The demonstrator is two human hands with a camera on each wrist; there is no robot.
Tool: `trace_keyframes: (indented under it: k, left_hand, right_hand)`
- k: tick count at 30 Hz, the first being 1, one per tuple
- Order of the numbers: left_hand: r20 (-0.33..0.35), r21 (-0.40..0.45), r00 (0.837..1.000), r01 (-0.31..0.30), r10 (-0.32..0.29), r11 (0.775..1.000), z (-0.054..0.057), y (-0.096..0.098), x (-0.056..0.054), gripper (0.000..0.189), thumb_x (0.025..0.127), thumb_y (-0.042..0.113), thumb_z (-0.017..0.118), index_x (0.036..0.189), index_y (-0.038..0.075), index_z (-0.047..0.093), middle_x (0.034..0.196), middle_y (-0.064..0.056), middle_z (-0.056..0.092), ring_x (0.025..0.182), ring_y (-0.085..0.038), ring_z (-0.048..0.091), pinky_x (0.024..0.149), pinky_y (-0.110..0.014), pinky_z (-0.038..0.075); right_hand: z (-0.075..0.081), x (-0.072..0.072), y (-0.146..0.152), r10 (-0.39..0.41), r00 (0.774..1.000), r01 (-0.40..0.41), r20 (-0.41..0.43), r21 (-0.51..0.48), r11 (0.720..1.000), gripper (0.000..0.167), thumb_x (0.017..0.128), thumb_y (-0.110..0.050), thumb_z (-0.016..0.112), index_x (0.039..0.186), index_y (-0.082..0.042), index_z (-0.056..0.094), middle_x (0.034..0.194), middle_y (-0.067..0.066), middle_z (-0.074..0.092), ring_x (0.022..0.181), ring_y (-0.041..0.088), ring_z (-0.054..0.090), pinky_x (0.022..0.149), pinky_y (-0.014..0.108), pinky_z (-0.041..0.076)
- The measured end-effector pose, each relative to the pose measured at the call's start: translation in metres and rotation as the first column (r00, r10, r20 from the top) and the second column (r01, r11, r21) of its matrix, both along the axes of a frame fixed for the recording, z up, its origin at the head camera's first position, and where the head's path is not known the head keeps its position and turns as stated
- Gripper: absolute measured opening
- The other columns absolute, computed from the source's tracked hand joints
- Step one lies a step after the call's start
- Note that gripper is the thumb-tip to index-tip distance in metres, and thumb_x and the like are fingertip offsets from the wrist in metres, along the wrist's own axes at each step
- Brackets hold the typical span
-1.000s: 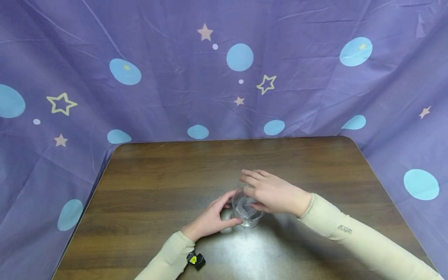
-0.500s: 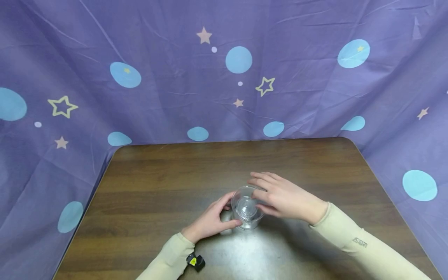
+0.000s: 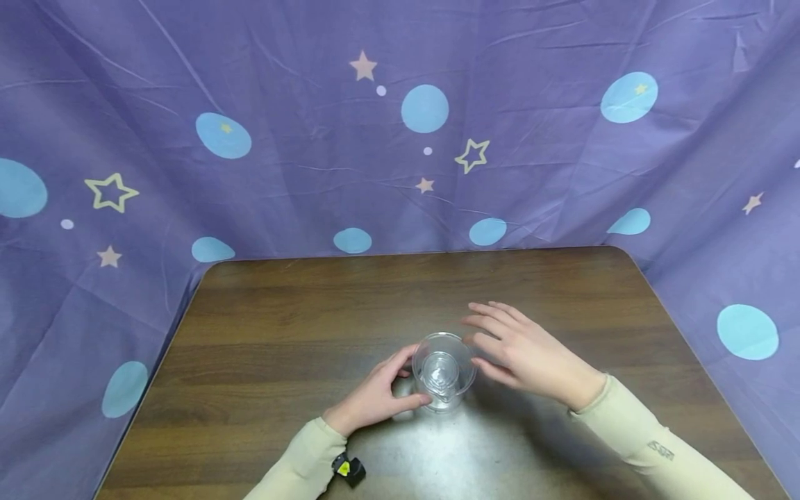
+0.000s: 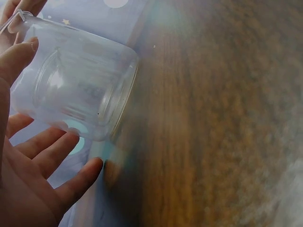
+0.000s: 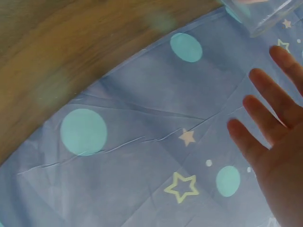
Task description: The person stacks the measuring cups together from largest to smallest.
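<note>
A clear cup [image 3: 442, 401] stands on the brown table in front of me, its wide rim facing up. Inside it shows a smaller round clear shape [image 3: 440, 371]. My left hand [image 3: 378, 396] holds the cup from the left, thumb at the near rim and fingers round the far side. In the left wrist view the cup [image 4: 90, 71] lies between thumb and fingers, the lower fingers spread. Just right of the rim, my right hand [image 3: 531, 361] is raised with fingers loosely extended and nothing in it. The right wrist view shows its spread fingers [image 5: 270, 90].
The wood-grain table [image 3: 281, 312] has rounded far corners. A purple curtain [image 3: 300, 139] with stars and blue ovals hangs behind it and along both sides. A small black and yellow device [image 3: 348, 469] is at my left cuff.
My right hand has drawn back from over the cup to the right of its rim, leaving the opening uncovered. My left hand and the cup have stayed in place.
</note>
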State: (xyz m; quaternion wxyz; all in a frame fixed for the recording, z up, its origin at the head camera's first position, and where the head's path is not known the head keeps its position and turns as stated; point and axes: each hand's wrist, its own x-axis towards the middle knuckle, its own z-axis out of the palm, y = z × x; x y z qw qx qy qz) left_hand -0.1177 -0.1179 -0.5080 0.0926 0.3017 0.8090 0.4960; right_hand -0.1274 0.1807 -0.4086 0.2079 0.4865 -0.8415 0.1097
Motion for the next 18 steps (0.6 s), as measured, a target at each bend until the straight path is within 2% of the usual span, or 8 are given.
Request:
trace_keyframes:
  k: [6,12,18]
  left_hand:
    - [0.012,-0.006,1.0,-0.005,0.005,1.0,0.001,0.0,0.001,0.079,0.088,0.03,0.085,0.155,0.015,0.046,0.146,-0.004,0.059,0.125,-0.021,0.059,0.104,-0.041,0.054]
    - [0.011,-0.012,1.0,-0.01,0.01,1.0,0.001,-0.001,0.002,0.08,0.088,0.029,0.085,0.155,0.014,0.045,0.148,-0.005,0.058,0.126,-0.022,0.058,0.104,-0.042,0.054]
    - [0.014,-0.02,1.0,-0.015,0.015,1.0,0.002,0.0,0.003,0.08,0.088,0.03,0.085,0.155,0.014,0.045,0.147,-0.006,0.058,0.126,-0.023,0.059,0.105,-0.042,0.054]
  right_hand:
    - [-0.007,0.006,0.007,-0.058,0.998,0.058,0.008,-0.094,0.994,0.036,0.11,-0.037,0.047,0.108,-0.009,0.07,0.129,0.013,0.069,0.134,0.039,0.054,0.124,0.051,0.029]
    - [-0.017,0.011,0.013,-0.123,0.992,0.125,0.024,-0.146,0.981,0.041,0.11,-0.04,0.046,0.113,-0.008,0.071,0.131,0.012,0.068,0.137,0.039,0.052,0.125,0.051,0.026]
    - [-0.031,0.013,0.02,-0.19,0.981,0.192,0.029,-0.175,0.966,0.045,0.11,-0.042,0.046,0.118,-0.006,0.071,0.134,0.017,0.066,0.137,0.043,0.05,0.129,0.049,0.017]
